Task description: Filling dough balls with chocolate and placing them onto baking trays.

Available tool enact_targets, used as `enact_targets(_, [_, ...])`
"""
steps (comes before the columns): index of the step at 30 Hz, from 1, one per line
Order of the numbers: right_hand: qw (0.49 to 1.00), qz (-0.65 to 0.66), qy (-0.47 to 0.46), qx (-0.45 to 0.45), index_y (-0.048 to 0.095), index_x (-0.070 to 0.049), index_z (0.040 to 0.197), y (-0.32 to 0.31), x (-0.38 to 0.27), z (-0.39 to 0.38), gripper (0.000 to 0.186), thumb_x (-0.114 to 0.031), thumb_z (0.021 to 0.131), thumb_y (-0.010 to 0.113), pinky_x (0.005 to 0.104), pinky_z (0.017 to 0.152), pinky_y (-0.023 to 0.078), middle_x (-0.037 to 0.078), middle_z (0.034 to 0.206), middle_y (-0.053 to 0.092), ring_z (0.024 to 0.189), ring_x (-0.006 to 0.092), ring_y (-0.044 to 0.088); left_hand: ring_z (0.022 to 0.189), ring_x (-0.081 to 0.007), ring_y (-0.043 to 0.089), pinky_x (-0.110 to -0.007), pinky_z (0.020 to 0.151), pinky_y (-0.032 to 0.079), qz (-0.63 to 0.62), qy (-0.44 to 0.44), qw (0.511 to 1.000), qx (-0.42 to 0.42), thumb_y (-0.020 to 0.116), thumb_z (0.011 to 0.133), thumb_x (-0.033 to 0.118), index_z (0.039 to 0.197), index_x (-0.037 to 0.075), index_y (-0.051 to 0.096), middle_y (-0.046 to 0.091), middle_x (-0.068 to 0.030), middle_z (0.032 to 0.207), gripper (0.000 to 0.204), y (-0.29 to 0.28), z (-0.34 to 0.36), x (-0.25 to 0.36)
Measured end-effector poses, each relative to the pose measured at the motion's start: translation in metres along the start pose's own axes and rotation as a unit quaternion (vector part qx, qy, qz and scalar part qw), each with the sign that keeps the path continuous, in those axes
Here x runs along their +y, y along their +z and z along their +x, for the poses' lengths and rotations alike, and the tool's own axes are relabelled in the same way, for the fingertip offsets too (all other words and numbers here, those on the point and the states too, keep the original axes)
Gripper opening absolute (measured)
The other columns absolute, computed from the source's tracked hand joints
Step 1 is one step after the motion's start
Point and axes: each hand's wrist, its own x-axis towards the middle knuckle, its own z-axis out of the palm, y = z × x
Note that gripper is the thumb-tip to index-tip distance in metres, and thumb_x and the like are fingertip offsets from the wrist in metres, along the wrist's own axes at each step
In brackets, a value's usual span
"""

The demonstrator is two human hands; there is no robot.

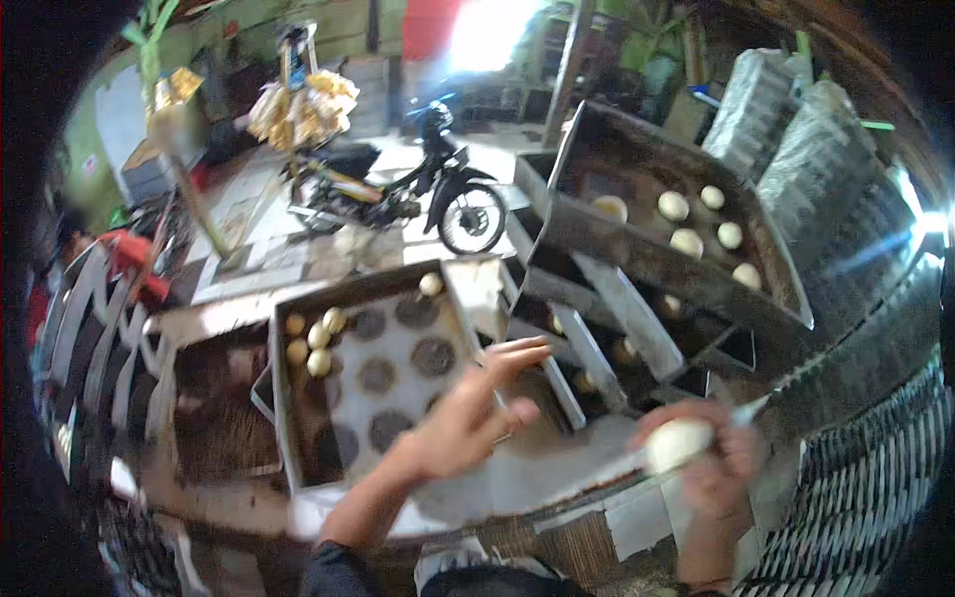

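My right hand [718, 460] is closed around a pale round ball of dough [676, 443] and what looks like a thin metal blade, at the lower right. My left hand [476, 406] hovers with fingers spread and holds nothing, above the right edge of a dark metal baking tray [298, 438]. That tray carries several small dough balls [318, 338] along its far left side and dark round marks on its floured bottom. A second tray [597, 234], tilted up at the right, holds several more dough balls [686, 242].
Stacked empty metal trays [637, 328] sit between the two filled ones. Ridged grey stacks [846, 199] rise at the right. A parked motorcycle [418, 194] stands behind the table, and a person in red [119, 259] sits at the far left.
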Motion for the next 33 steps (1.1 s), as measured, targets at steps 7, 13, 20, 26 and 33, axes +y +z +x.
enact_targets(7, [0.826,-0.552,-0.072,-0.086,0.063,0.004,0.130,-0.061,-0.022,0.278,0.037,-0.010,0.096,0.061,0.0337,0.100,0.051,0.019,0.121,0.071,0.110,0.0268,0.069,0.137,-0.0398,0.044,-0.050,0.112,0.038,0.457,-0.174,0.872,-0.020,0.067,0.094,0.026,0.147,-0.001,0.042,0.044,-0.0217,0.153,0.065,-0.119,0.027,-0.264])
enact_targets(13, [0.705,-0.659,0.104,-0.242,0.067,0.002,0.118,-0.070,0.029,0.342,0.041,-0.034,0.101,0.059,0.0447,0.099,0.050,0.025,0.121,0.068,0.111,0.0411,0.066,0.120,-0.0369,0.051,-0.049,0.102,0.040,0.574,-0.113,0.810,0.043,0.055,0.097,0.018,0.141,0.001,0.050,0.054,-0.0168,0.135,0.047,-0.116,0.036,-0.325])
enact_targets(20, [0.743,-0.660,-0.106,-0.040,0.064,-0.002,0.121,-0.009,-0.067,0.194,0.027,-0.008,0.095,0.063,0.0423,0.111,0.042,0.019,0.136,0.060,0.128,0.0341,0.058,0.102,-0.0374,0.064,-0.050,0.087,0.048,0.243,-0.285,0.918,0.130,0.061,0.100,0.039,0.104,0.003,0.069,0.073,-0.0176,0.101,0.038,-0.138,0.034,-0.297])
enact_targets(26, [0.698,-0.707,-0.058,-0.093,0.070,-0.002,0.111,0.033,-0.135,-0.021,0.035,-0.004,0.076,0.073,0.0528,0.105,0.047,0.023,0.136,0.058,0.123,0.0462,0.057,0.113,-0.0287,0.066,-0.047,0.100,0.055,-0.404,-0.200,0.871,0.195,0.058,0.105,0.034,0.129,0.002,0.057,0.066,-0.0163,0.126,0.040,-0.101,-0.048,-0.125])
enact_targets(33, [0.921,-0.363,-0.057,-0.128,0.073,-0.003,0.102,0.067,-0.061,-0.117,0.021,-0.007,0.081,0.073,0.0461,0.096,0.052,0.018,0.114,0.069,0.109,0.0383,0.066,0.092,-0.0205,0.068,-0.035,0.083,0.057,-0.415,-0.167,0.846,0.290,0.076,0.093,0.012,0.120,0.001,0.060,0.070,-0.0119,0.106,0.033,0.012,-0.188,0.017])
